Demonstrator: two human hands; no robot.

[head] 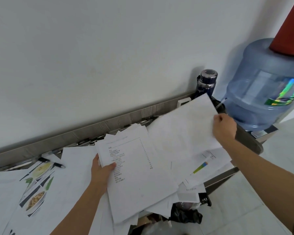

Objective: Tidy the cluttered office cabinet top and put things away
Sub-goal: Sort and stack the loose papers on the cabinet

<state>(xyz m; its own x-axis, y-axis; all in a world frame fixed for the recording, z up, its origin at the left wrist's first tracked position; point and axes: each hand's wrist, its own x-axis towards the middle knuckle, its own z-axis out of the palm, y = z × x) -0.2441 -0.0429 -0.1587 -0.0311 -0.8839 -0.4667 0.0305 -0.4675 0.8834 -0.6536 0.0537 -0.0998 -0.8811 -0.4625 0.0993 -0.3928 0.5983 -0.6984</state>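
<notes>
Loose white papers cover the cabinet top (119,121). My left hand (101,172) grips a stack of printed sheets (134,175) at its left edge, thumb on top; the top page bears lines of text. My right hand (223,128) pinches the right edge of a large blank sheet (182,131), lifted and tilted above the pile. Under it lies a page with a coloured bar chart (209,165). At the left a sheet with food photos (36,185) lies flat.
Several pens (57,164) lie along the back wall strip. A dark blue flask (206,83) stands at the back right, next to a large blue water jug (265,89) with a red cone on top. A black bag (185,214) sits below the cabinet edge.
</notes>
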